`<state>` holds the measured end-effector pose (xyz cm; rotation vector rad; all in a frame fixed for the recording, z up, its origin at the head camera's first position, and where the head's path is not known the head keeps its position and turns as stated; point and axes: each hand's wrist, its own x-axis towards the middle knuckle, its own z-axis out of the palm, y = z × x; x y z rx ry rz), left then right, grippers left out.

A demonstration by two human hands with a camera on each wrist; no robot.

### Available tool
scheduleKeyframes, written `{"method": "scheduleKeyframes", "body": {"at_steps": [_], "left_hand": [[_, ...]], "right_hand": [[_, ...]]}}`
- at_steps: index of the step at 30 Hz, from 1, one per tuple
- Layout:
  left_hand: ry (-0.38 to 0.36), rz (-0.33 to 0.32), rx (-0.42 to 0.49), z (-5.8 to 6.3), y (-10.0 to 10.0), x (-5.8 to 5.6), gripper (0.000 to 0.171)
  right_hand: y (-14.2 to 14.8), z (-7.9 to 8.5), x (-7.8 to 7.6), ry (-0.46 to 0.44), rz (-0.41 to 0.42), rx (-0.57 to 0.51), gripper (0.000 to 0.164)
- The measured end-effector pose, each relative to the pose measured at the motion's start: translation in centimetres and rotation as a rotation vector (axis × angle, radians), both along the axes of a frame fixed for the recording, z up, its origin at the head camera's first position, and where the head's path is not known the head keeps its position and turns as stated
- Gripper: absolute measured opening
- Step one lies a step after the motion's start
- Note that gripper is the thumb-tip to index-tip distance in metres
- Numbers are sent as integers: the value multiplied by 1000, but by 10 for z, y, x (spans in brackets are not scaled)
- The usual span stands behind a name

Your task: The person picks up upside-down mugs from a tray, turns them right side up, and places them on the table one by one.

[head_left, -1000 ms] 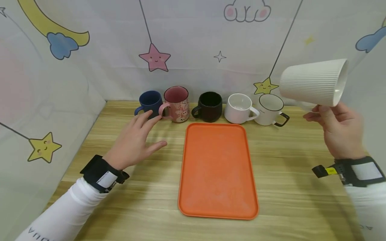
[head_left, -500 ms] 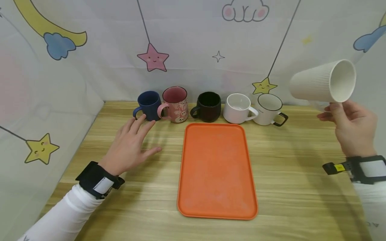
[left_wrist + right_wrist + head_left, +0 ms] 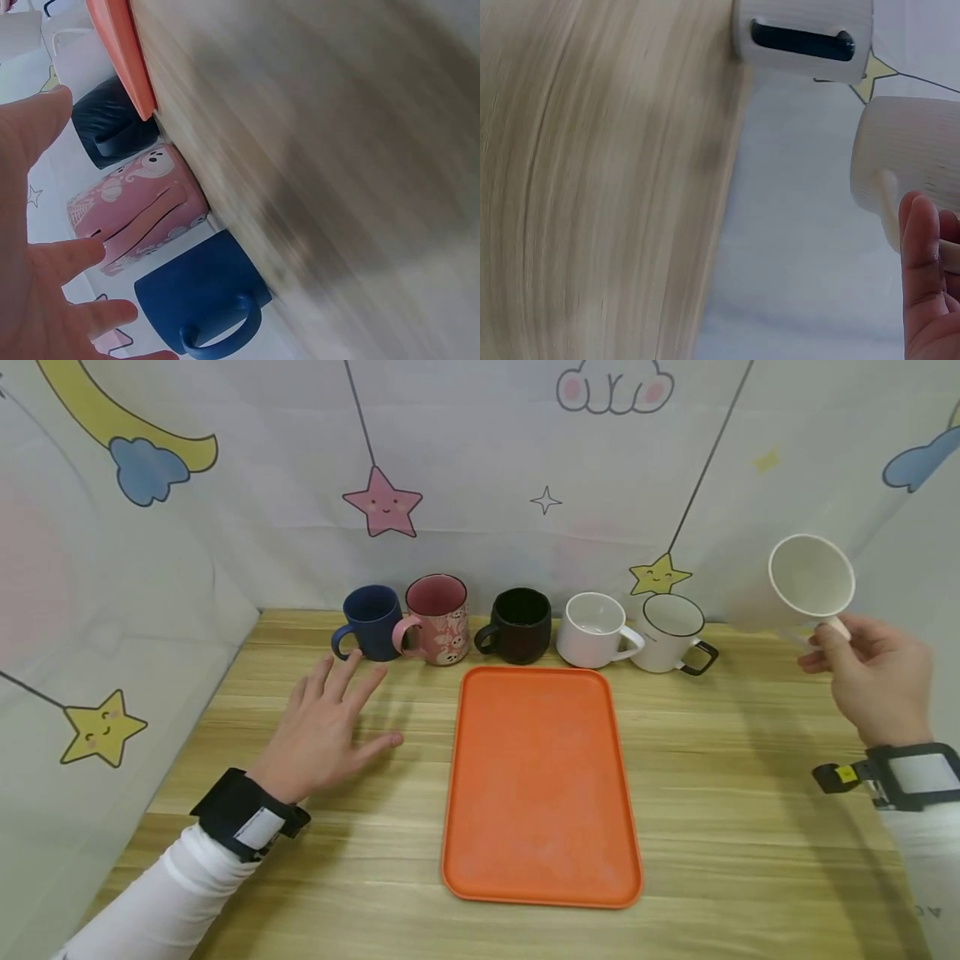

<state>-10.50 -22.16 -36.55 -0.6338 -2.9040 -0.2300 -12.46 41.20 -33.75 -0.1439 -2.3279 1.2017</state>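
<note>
At the right of the head view my right hand [image 3: 881,677] pinches the handle of a white ribbed mug [image 3: 810,577], raised above the table with its mouth tipped toward me. The right wrist view shows the mug's ribbed side [image 3: 911,150] and my thumb on its handle. My left hand [image 3: 318,727] is spread over the left of the table, holding nothing, its fingertips just in front of a blue mug [image 3: 372,622]. Beside that are a pink patterned mug [image 3: 438,627] and a black mug [image 3: 522,631]. An orange tray [image 3: 540,785] lies in the middle.
Right of the black mug stand a white mug [image 3: 592,639] and a cream mug with a black handle [image 3: 663,639], ending the row along the back edge. A printed cloth [image 3: 487,460] hangs close behind the mugs, and its sides flank the wooden table [image 3: 360,877].
The white ribbed mug has turned from lying sideways toward upright, its mouth now facing me, and has shifted lower. My left hand has drawn back slightly from the blue mug.
</note>
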Motion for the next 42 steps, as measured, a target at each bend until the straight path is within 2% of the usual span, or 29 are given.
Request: {"method": "scheduleKeyframes", "body": {"at_steps": [6, 13, 27, 33, 42], "left_hand": [[-16, 5, 7, -4, 0, 3, 94], [-18, 10, 14, -5, 1, 4, 95], [-8, 6, 19, -10, -1, 7, 94], [-11, 8, 15, -11, -1, 7, 95], [-3, 1, 14, -13, -1, 7, 96]], "right_hand": [[1, -3, -6, -43, 7, 108, 39], [3, -11, -10, -63, 41, 165, 36], [7, -25, -14, -127, 84, 174, 32], [8, -28, -14, -160, 78, 179, 34], [9, -31, -13, -159, 96, 171, 37]]}}
